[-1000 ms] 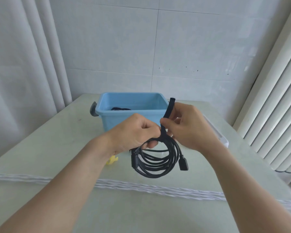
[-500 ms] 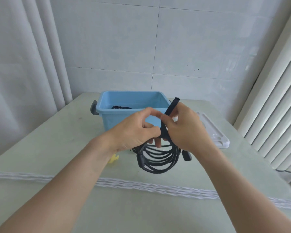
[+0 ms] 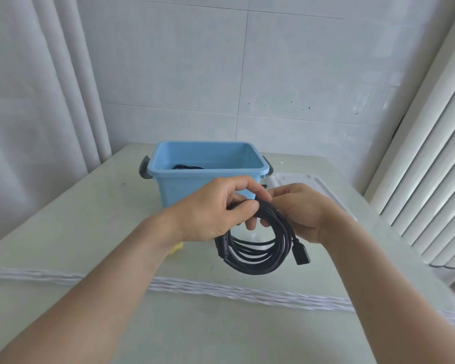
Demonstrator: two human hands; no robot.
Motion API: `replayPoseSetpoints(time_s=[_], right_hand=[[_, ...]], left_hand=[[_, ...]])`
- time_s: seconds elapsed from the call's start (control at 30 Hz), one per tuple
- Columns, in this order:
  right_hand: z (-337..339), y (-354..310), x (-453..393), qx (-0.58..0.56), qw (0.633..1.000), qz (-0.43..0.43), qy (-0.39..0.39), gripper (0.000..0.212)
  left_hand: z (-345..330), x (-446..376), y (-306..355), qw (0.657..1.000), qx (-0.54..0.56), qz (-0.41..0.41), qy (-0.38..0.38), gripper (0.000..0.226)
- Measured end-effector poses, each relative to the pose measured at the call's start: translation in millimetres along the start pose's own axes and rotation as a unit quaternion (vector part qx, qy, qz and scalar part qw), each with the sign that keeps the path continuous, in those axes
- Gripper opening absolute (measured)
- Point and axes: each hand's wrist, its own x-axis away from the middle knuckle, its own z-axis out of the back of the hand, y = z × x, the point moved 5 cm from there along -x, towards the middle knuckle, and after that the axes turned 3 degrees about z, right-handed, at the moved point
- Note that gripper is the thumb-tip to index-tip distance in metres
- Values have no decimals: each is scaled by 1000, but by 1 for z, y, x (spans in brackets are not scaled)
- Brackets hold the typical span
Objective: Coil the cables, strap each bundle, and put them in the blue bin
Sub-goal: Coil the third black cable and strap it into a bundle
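Cable (image 3: 258,248): a black, smooth, round-sheathed lead wound into a flat coil of several loops, hanging in the air between my hands, above the middle of the table (image 3: 90,219) and just in front of the bin (image 3: 208,185). My left hand (image 3: 213,211) grips the top of the coil, thumb and curled fingers clenched around the bunched strands. My right hand (image 3: 302,211) pinches the same spot from the other side; the strap itself I cannot make out. A blocky rectangular plug (image 3: 301,253) dangles at the coil's right side. The bin is glossy blue plastic, rectangular with rounded corners and dark grey side handles, near the table's far edge; something black lies inside. A white plastic lid (image 3: 313,182) lies flat right of it. A twisted white cord (image 3: 221,288) crosses the matte pale-green tabletop.
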Motion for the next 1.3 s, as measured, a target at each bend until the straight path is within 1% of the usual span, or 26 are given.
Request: replayPoseSetpoints(time_s=[0.1,0.17,0.23,0.33,0.43,0.5,0.63,0.67,0.73,0.77,0.8,0.83,0.9,0.93,1.0,1.07,1.13,1.2,1.27,1.3], right_hand=[[1,4,-1,40,999,-7,19,30],[2,4,-2,69,997,-4,38,34],[4,4,-3,58,997,-1,43,32],[4,2,-4,32,999,13,43,23],[2,1,-5,7,999,36,34,21],[1,0,-5,-27,999,35,23,20],[2,-5,0,-28,999,33,7,17],[2,-6,1,-34,999,30,6,22],[1,-5,3,-57,998,14,23,43],[2,-7,3,-55,997,17,43,46],[3,-11,4,-41,996,35,65,42],[4,-17,5,-15,994,68,86,34],[4,-31,11,50,981,148,116,19],[3,-39,17,78,972,189,118,18],[-4,-52,28,147,952,255,86,16],[-15,-54,33,290,921,254,49,13],[-21,-48,31,431,873,227,37,19],[-25,-43,26,477,850,217,55,32],[-31,-41,24,498,837,213,77,43],[-33,-40,22,497,836,216,83,46]], left_hand=[[-7,-1,-4,998,-53,25,-4,23],[-9,-2,-2,996,-84,27,15,25],[-10,-4,3,992,-115,9,44,22],[-6,-5,5,987,-141,-8,77,22],[-1,-6,0,987,-138,-7,87,21],[1,-6,-1,986,-137,-12,93,21],[2,-8,1,981,-153,-48,113,15],[3,-8,1,977,-166,-56,122,15],[7,-9,1,972,-181,-60,138,17],[9,-9,1,971,-181,-57,146,17],[11,-9,0,971,-179,-50,154,17],[12,-9,-2,971,-175,-39,159,16],[15,-9,-5,971,-172,-17,165,15],[16,-9,-7,971,-172,-6,166,14],[19,-9,-12,971,-171,18,166,10],[21,-9,-15,976,-141,41,163,8],[24,-10,-17,978,-108,58,172,7],[27,-9,-19,977,-61,79,188,9],[27,-7,-22,975,28,107,191,13],[27,-6,-23,973,71,116,188,15]])
